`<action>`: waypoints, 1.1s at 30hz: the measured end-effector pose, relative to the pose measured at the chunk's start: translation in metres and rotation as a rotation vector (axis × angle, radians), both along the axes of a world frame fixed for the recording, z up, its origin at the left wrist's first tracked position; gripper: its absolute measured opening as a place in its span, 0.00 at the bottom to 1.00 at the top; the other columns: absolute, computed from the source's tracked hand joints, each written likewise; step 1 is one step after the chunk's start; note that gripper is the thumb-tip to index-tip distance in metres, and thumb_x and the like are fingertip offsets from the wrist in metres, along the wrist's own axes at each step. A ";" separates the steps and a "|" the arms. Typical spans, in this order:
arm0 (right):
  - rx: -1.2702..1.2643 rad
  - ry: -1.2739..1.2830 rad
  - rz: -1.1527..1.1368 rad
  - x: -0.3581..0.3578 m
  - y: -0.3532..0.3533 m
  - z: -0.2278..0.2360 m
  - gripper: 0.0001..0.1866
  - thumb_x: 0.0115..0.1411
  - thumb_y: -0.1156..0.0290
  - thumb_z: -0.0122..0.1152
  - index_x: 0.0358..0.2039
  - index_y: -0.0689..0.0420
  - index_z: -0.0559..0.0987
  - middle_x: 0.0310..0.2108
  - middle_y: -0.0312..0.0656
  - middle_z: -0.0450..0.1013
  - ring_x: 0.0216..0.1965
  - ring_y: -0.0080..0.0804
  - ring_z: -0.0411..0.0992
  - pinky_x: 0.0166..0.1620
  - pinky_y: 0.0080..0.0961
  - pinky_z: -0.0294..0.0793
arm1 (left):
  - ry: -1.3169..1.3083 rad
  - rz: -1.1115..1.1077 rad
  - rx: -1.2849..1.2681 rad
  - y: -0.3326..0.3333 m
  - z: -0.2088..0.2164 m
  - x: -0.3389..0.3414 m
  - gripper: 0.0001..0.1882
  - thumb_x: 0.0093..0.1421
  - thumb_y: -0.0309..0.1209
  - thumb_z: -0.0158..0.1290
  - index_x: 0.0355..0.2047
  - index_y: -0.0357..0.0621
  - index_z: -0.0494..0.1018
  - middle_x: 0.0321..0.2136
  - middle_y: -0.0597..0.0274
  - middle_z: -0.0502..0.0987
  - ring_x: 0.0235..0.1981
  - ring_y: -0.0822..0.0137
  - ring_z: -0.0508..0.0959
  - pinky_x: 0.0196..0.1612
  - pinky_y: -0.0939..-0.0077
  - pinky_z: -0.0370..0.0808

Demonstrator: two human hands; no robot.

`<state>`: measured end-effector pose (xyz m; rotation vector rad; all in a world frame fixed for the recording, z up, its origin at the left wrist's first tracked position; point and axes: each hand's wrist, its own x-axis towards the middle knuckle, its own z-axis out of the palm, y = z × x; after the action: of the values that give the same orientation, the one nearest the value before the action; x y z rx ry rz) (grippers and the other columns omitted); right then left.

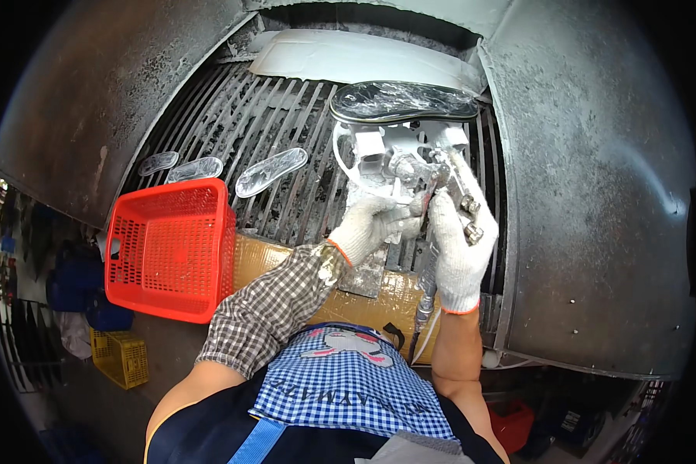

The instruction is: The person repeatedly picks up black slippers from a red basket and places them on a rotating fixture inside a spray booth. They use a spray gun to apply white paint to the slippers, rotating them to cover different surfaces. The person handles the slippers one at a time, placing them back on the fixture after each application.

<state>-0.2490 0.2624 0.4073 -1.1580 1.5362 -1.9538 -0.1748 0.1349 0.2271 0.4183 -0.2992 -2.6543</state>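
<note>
My right hand [458, 241], in a white knit glove, grips a metal spray gun [455, 185] whose hose runs down past my wrist. My left hand [370, 224], also gloved, is closed on the lower part of a paint-crusted white stand [379, 158] just left of the gun's nozzle. On top of the stand lies a dark glossy shoe sole [404, 100], flat and level. Both hands sit close together over the metal grate [271, 131] of the spray booth.
A red plastic basket [170, 247] stands at the left on the booth's front edge. Three clear soles [271, 172] lie on the grate behind it. A cardboard-covered ledge [286, 263] runs along the front. Curved metal booth walls [588, 193] close in on both sides. A yellow crate [120, 357] sits on the floor.
</note>
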 end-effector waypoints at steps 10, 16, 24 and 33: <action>-0.033 -0.172 -0.042 -0.015 0.002 -0.012 0.28 0.74 0.76 0.61 0.72 0.70 0.71 0.54 0.45 0.81 0.45 0.20 0.78 0.51 0.20 0.78 | 0.001 -0.004 -0.116 -0.002 -0.014 0.001 0.30 0.69 0.22 0.49 0.70 0.24 0.60 0.63 0.32 0.75 0.63 0.34 0.78 0.67 0.41 0.79; -0.009 -0.136 -0.138 -0.021 0.007 -0.017 0.28 0.74 0.75 0.62 0.72 0.69 0.71 0.50 0.43 0.82 0.43 0.20 0.78 0.48 0.20 0.79 | 0.023 0.007 -0.040 -0.002 -0.017 0.002 0.31 0.68 0.22 0.50 0.70 0.23 0.60 0.62 0.30 0.75 0.61 0.35 0.79 0.65 0.39 0.80; 0.033 0.025 -0.181 -0.017 0.016 -0.020 0.28 0.75 0.74 0.61 0.73 0.67 0.70 0.46 0.43 0.80 0.40 0.21 0.76 0.42 0.21 0.77 | 0.010 0.055 -0.070 0.000 -0.016 0.001 0.28 0.70 0.24 0.51 0.68 0.24 0.62 0.62 0.33 0.74 0.60 0.37 0.79 0.60 0.36 0.82; -0.049 -0.225 -0.120 -0.020 0.012 -0.015 0.28 0.75 0.76 0.60 0.72 0.71 0.70 0.53 0.45 0.82 0.43 0.19 0.78 0.49 0.20 0.79 | -0.007 0.003 -0.084 -0.001 -0.007 0.004 0.29 0.71 0.24 0.49 0.68 0.19 0.60 0.64 0.26 0.71 0.64 0.34 0.77 0.65 0.42 0.81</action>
<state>-0.2687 0.2749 0.3923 -0.8471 1.4754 -2.1291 -0.1706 0.1338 0.2201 0.4003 -0.4098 -2.6272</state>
